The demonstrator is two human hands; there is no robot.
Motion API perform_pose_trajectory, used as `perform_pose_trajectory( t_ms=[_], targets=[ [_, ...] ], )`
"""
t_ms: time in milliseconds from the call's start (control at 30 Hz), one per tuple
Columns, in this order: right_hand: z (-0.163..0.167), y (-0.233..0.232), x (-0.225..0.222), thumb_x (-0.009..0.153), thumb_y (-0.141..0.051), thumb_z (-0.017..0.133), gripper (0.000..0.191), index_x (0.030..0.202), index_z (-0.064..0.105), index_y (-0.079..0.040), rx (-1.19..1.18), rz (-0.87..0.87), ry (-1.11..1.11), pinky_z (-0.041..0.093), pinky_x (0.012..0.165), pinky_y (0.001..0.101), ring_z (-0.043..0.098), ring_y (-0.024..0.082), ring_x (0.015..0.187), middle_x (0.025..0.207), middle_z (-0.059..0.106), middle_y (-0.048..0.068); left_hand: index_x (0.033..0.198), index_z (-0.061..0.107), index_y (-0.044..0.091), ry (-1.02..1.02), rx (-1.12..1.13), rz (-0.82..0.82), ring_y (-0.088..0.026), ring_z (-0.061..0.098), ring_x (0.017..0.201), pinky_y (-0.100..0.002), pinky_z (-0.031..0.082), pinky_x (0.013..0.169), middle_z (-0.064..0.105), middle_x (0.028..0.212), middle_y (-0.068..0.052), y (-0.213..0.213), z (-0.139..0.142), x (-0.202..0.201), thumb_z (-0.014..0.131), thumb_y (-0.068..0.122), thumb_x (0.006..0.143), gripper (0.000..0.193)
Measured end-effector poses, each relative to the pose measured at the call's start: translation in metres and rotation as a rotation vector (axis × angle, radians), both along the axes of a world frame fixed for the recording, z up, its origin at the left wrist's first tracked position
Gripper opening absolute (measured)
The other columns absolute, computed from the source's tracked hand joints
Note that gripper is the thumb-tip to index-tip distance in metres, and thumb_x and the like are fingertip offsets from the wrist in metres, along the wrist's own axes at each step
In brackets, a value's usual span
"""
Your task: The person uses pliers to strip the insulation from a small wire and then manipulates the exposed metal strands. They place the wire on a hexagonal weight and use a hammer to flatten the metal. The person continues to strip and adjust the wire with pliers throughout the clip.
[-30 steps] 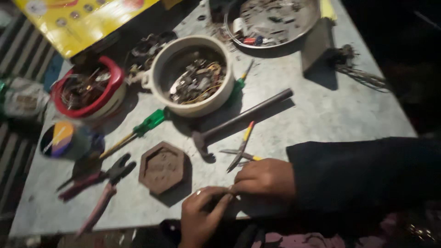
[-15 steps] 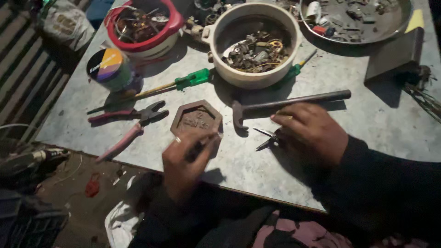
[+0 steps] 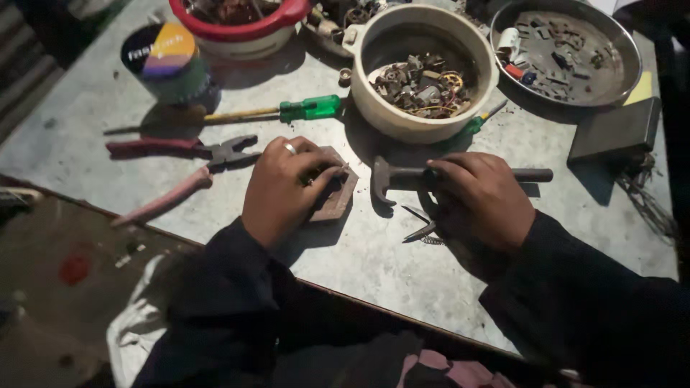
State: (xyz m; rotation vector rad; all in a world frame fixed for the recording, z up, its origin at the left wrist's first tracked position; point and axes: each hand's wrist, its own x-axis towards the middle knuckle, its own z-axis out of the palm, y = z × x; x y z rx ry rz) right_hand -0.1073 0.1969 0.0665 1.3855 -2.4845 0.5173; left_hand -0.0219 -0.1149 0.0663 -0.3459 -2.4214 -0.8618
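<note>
A: Where is the left hand [image 3: 284, 188], and what does it do?

B: It lies over the brown hexagonal block [image 3: 338, 192] on the grey desk [image 3: 374, 266]. The fingers are curled and drawn together on top of the block; they seem to pinch something small there, but I cannot tell what it is. There is a ring on one finger.

A: And the right hand [image 3: 483, 197]?

B: It is closed around the handle of the hammer [image 3: 402, 174]. The hammer lies flat on the desk, its head points toward the block, and the end of the handle comes out on the far side of the hand. Just under this hand, small tweezers [image 3: 419, 224] lie on the desk.

A: So the block is between the two hands?

B: Almost. It is under the left hand, and the hammer head is just beside it, not touching.

A: What else is near?

B: To the left of the block are pliers [image 3: 176, 169] with pink-red handles, and behind them a screwdriver [image 3: 287, 111] with a green handle. Behind the hammer stands a white bowl [image 3: 374, 108] full of small metal parts. Farther away are a red-rimmed bowl [image 3: 244, 29], a round metal tray [image 3: 622, 72] with scraps, a roll of tape [image 3: 162, 61], and a dark flat box [image 3: 614, 129] at the right.
</note>
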Motion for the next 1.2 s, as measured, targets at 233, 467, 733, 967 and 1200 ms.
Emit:
perform_pose_trajectory(
  t_ms=[233, 467, 733, 967, 1200],
  targets=[
    [-0.015, -0.038, -0.016, 0.077, -0.012, 0.073, 0.051, 0.126, 0.063, -0.007, 0.276, -0.072, -0.037, 0.050, 0.091, 0.0431, 0.063, 0.036, 0.106, 0.110, 0.065, 0.015, 0.089, 0.078, 0.011, -0.004, 0.091, 0.017, -0.028, 0.064, 0.088, -0.043, 0.048, 0.084, 0.071, 0.087, -0.007, -0.015, -0.010, 0.000, 0.080, 0.022, 0.084, 0.013],
    [0.003, -0.052, 0.003, 0.093, -0.006, 0.067, 0.046, 0.138, 0.057, -0.007, -0.008, -0.068, -0.123, 0.057, 0.074, 0.0414, 0.070, 0.033, 0.091, 0.113, 0.067, 0.019, 0.084, 0.075, 0.007, -0.019, 0.033, -0.004, -0.031, 0.061, 0.086, -0.043, 0.048, 0.082, 0.071, 0.088, -0.009, -0.029, -0.021, -0.005, 0.081, 0.022, 0.083, 0.016],
    [0.024, -0.070, 0.021, 0.103, 0.001, 0.060, 0.056, 0.155, 0.041, -0.010, -0.194, 0.154, -0.121, 0.062, 0.090, 0.0397, 0.071, 0.034, 0.115, 0.144, 0.058, 0.025, 0.083, 0.076, 0.006, -0.005, 0.008, 0.010, -0.032, 0.061, 0.086, -0.044, 0.049, 0.079, 0.070, 0.087, -0.009, -0.036, -0.028, -0.007, 0.081, 0.023, 0.083, 0.018],
    [0.049, -0.096, 0.035, 0.093, -0.003, 0.061, 0.060, 0.150, 0.053, -0.017, 0.181, -0.148, -0.254, 0.058, 0.072, 0.0441, 0.072, 0.038, 0.088, 0.115, 0.067, 0.019, 0.088, 0.076, 0.006, -0.020, 0.002, 0.006, -0.031, 0.061, 0.086, -0.044, 0.048, 0.080, 0.071, 0.088, -0.010, -0.037, -0.024, -0.004, 0.081, 0.021, 0.082, 0.017],
    [0.052, -0.089, 0.038, 0.102, -0.002, 0.058, 0.042, 0.142, 0.055, -0.011, -0.072, -0.039, -0.209, 0.060, 0.078, 0.0392, 0.073, 0.035, 0.101, 0.124, 0.066, 0.021, 0.088, 0.077, 0.008, 0.009, 0.021, -0.006, -0.032, 0.062, 0.090, -0.043, 0.049, 0.084, 0.072, 0.091, -0.009, -0.035, -0.023, -0.004, 0.079, 0.020, 0.084, 0.013]
  ],
)
